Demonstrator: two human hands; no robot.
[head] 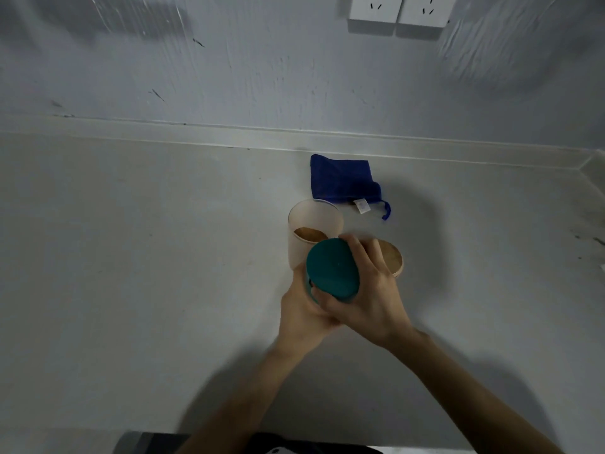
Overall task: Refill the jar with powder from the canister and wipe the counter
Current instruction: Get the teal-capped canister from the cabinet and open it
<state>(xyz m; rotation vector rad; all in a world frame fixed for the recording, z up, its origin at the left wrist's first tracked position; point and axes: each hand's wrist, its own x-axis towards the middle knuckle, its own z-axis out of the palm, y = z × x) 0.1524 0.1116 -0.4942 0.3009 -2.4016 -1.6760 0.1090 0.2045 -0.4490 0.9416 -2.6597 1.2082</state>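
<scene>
Both hands grasp the teal canister (332, 271), which is held just above the counter (131, 257) directly in front of the person. The right hand (366, 296) wraps over the canister's far and right side, fingers curled onto the teal lid. The left hand (302, 309) cups the body from below and from the left; its fingertips are hidden behind the canister.

Head view: the frosted jar (312, 231) stands upright and open, just beyond the canister and partly overlapped by it. A shallow layer of brown powder (309, 234) lies at its bottom, so most of the jar remains to be filled. The wooden lid (391, 257) lies flat on the counter just right of the jar, partly hidden by the right hand. The blue cloth (343, 181) lies folded behind the jar, near the wall (262, 77). No spilled powder can be made out on the counter.

Step in hand, judged from the grip: removing the canister lid. Procedure:
1. Hold the body steady with the left hand; let only the right hand work the lid.
2. Keep the canister level and low until the lid is free.
3. Set the lid down well apart from the jar mouth.
4. Pour slowly over the centre of the jar.

Risk: a sudden release may scatter powder or knock the jar.
</scene>
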